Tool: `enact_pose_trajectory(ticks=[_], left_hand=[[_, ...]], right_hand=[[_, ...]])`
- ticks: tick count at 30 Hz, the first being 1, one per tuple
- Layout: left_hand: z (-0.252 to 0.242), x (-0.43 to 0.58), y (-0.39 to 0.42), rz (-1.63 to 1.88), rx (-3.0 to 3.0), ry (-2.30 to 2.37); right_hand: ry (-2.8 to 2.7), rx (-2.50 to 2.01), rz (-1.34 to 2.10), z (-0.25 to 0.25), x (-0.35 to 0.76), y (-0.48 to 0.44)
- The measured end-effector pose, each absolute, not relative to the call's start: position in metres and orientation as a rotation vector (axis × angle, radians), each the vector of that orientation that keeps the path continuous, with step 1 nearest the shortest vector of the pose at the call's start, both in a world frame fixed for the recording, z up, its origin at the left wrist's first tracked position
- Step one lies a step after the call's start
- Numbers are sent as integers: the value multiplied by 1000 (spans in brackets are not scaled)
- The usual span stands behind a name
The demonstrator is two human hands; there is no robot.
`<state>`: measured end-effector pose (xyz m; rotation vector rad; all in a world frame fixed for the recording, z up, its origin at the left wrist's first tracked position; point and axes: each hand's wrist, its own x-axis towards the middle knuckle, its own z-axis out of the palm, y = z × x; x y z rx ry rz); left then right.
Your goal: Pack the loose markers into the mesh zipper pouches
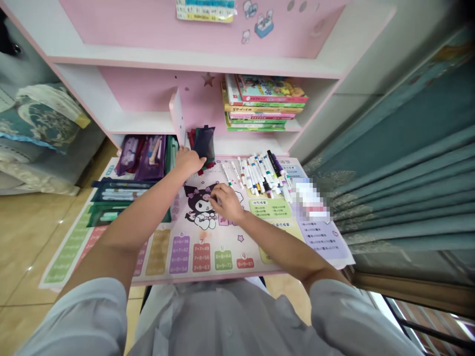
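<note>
My left hand (pixel 189 161) is at the lower left of a small pile of dark mesh pouches (pixel 204 142), its thumb stretched out against them and apart from the fingers. The fingertips point toward the upright shelf divider and are partly hidden. My right hand (pixel 227 201) hovers over the cartoon picture on the desk mat (pixel 241 237), fingers curled in. Whatever they may hold is hidden. Two loose white markers (pixel 236 174) lie beyond it, beside a heap of markers (pixel 260 173) with white barrels and coloured ends.
Filled purple pouches (pixel 150 158) stand at the left, with dark green and blue pouches (pixel 122 193) of pens in front. Stacked books (pixel 265 106) fill the right of the pink shelf (pixel 200 66). A blurred-out object (pixel 311 200) lies at the right, near a teal curtain (pixel 389 163).
</note>
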<state>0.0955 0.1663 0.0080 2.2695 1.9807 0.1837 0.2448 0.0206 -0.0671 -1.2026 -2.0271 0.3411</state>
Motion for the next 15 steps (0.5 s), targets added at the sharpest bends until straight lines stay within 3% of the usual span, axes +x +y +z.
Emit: enact_pose_trajectory(ticks=[15], left_hand=[[4, 105, 215, -39, 1993, 2164]], right_hand=[[-2015, -1092, 306, -70, 252, 27]])
